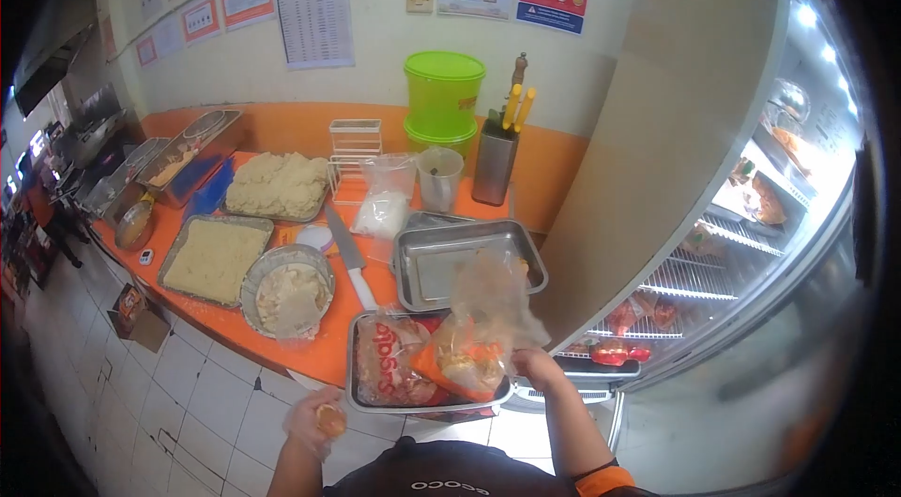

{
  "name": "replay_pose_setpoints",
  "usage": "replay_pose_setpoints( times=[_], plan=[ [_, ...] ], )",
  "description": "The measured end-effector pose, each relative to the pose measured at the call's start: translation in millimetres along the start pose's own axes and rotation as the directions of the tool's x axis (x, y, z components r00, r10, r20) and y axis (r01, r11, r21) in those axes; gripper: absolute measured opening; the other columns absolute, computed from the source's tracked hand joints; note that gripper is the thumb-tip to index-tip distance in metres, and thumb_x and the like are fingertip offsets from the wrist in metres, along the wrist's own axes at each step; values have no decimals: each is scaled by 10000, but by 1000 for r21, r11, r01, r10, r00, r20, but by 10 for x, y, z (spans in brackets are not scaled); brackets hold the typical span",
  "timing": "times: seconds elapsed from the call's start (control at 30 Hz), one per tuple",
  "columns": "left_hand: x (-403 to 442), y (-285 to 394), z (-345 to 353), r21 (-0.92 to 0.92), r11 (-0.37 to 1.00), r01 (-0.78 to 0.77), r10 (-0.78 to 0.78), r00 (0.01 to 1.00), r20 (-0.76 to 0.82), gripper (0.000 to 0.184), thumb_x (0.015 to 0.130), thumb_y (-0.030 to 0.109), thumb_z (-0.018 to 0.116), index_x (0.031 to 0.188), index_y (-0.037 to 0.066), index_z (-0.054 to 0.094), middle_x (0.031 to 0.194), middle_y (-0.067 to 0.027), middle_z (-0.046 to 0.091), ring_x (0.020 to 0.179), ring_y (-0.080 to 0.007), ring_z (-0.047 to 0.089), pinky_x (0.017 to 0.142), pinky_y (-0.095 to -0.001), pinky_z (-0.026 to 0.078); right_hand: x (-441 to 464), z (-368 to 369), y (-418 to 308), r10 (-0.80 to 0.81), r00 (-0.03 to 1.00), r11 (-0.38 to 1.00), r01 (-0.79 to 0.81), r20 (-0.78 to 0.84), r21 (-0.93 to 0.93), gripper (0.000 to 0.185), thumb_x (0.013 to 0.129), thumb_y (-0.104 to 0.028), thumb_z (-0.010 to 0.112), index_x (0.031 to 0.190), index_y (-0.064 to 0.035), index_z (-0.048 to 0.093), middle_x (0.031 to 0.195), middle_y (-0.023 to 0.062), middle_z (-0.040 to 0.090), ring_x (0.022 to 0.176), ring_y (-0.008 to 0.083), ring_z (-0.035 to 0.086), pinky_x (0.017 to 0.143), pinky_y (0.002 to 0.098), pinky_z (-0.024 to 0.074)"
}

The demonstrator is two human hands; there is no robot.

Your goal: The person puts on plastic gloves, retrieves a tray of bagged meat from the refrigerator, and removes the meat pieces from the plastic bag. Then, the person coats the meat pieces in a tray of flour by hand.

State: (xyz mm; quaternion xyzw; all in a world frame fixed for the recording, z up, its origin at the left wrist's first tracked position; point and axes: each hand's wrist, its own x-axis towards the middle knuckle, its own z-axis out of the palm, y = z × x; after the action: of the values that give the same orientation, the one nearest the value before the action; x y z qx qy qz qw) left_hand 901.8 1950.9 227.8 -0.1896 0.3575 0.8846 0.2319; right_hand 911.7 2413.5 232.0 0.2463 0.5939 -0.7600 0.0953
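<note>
My left hand (314, 420), in a clear plastic glove, is closed around a small light-brown food piece (330, 420) in front of the table's edge. My right hand (533, 367) grips the side of a clear plastic bag (488, 295) with an orange print. Pale food pieces (466, 368) show inside that bag, which rests over the right part of a metal tray (353, 394). In the same tray, to the left, lies a bag with red lettering (389, 361). My right fingertips are partly hidden by the bag.
An empty-looking metal tray (422, 276), a knife (349, 253), a bowl of pale mixture (282, 300) and dough trays (214, 258) are on the orange table. A knife block (493, 164) stands behind. At right is a lit fridge (694, 262); a person (47, 211) is far left.
</note>
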Motion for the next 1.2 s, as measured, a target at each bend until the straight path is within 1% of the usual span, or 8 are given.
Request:
replay_pose_setpoints(
  times=[0.53, 0.6, 0.7, 0.8, 0.87, 1.0, 1.07, 1.2],
  plan=[
    [-145, 136, 378, 103, 990, 98, -102, 994, 30, 298, 803, -11, 574, 1071, 64, 468, 755, -26, 519, 607, -145, 560, 518, -266, 473, -303, 197, -61, -89, 995, 992, 84, -50, -97, 587, 719, -58, 640, 1280, -50, 465, 1183, 96, 551, 1043, 218, 556, 860, 333, 461],
    [-142, 154, 392, 146, 985, 92, -98, 995, 33, 287, 800, -5, 584, 1055, 65, 475, 736, -26, 516, 595, -151, 560, 512, -271, 475, -385, 244, -224, -532, 842, 781, 530, -92, 329, 678, 675, -45, 643, 1321, -45, 438, 1246, 128, 503, 1125, 246, 507, 945, 334, 415],
    [-150, 129, 395, 192, 981, 20, -26, 999, 30, 251, 800, 16, 587, 1026, 65, 487, 711, -30, 514, 582, -163, 560, 500, -278, 476, -669, 432, -628, -688, 722, 674, 674, -76, 303, 774, 693, -211, 702, 1380, -80, 370, 1331, 141, 436, 1220, 265, 436, 1032, 351, 334],
    [-72, 116, 277, 225, 973, 48, -60, 997, 45, 197, 809, 49, 573, 989, 68, 495, 700, -33, 518, 571, -171, 558, 490, -293, 479, -871, 643, -856, -585, 764, 660, 644, 273, -387, 909, 683, -408, 727, 1420, -107, 288, 1346, 162, 428, 1239, 295, 421, 1037, 396, 329],
    [9, 135, 86, 233, 969, 86, -113, 988, 105, 172, 817, 68, 558, 979, 69, 498, 701, -34, 522, 571, -174, 560, 493, -304, 483, -1037, 1025, -797, -464, 755, 153, 583, 463, -798, 913, 668, -452, 744, 1376, -40, 339, 1375, 205, 367, 1287, 342, 348, 1062, 428, 282],
    [38, 57, 89, 289, 957, 15, -34, 998, 61, 157, 811, 100, 533, 960, 100, 487, 624, -33, 502, 539, -167, 547, 446, -301, 451, -1186, 1686, -217, -623, 732, -307, 95, 276, -947, 687, 694, -383, 711, 1222, -17, 468, 1183, 201, 498, 1144, 404, 452, 968, 523, 337],
    [27, 107, -76, 77, 946, 315, -324, 913, 247, 164, 857, 205, 552, 1006, 136, 565, 685, 6, 506, 418, -103, 388, 349, -235, 297, -814, 1672, 119, -773, 562, -382, -41, 295, -923, 665, 667, -311, 700, 1213, -13, 465, 1143, 197, 519, 1087, 407, 485, 915, 544, 366],
    [-291, 186, 568, 272, 936, 224, -253, 964, 76, 95, 879, 259, 534, 878, 164, 537, 611, 29, 426, 435, -104, 400, 364, -226, 308, -791, 1612, -17, -741, 618, -292, 58, 264, -955, 590, 638, -227, 687, 1158, -28, 491, 1093, 170, 535, 1026, 361, 533, 836, 481, 428]
  ],
)
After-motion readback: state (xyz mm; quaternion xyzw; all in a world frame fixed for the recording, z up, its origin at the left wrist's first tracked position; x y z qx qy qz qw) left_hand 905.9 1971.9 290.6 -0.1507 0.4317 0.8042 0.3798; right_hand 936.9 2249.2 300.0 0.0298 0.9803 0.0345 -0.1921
